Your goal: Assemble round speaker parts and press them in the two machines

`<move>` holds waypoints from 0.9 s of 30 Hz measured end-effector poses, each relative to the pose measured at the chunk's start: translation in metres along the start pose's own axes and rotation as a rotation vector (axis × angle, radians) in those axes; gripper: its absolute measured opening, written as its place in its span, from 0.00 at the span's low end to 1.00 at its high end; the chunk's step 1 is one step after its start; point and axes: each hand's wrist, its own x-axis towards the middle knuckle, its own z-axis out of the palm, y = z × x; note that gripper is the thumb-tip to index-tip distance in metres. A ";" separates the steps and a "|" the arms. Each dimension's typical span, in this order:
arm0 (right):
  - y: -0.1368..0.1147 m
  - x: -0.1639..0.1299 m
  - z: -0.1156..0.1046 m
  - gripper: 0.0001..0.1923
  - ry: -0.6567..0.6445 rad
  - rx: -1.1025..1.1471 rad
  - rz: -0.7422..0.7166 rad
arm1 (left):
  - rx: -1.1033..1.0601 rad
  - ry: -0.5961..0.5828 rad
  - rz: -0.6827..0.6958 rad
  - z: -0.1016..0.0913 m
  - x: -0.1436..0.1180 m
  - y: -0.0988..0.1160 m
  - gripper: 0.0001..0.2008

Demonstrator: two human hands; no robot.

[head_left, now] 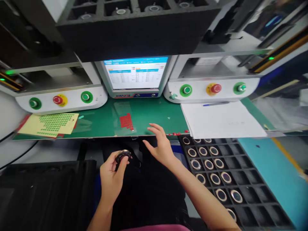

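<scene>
My left hand (pixel 112 176) is closed around a small round black part with a shiny rim (pixel 123 155), the thumb pressed on its face. To its right, my right hand (pixel 160 146) is in the air with fingers spread, holding nothing, just in front of the green bench edge. Nearest to it on the bench lies a clear sheet with red stickers (pixel 126 122). A black compartment tray (pixel 250 187) beside my right forearm holds several round parts with pale gold rims, one to a cell.
A monitor (pixel 134 77) stands between two machine panels bearing green buttons and red stop buttons (pixel 215 89). Black foam tray (pixel 134 38) overhangs the screen. White papers (pixel 223 120) with a pen (pixel 216 104) lie right; a yellow sticker sheet (pixel 51 124) lies left. Black trays (pixel 48 192) stand lower left.
</scene>
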 end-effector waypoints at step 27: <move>-0.060 -0.037 -0.032 0.10 0.132 0.803 0.710 | -0.641 -0.312 -0.389 0.047 -0.010 0.015 0.18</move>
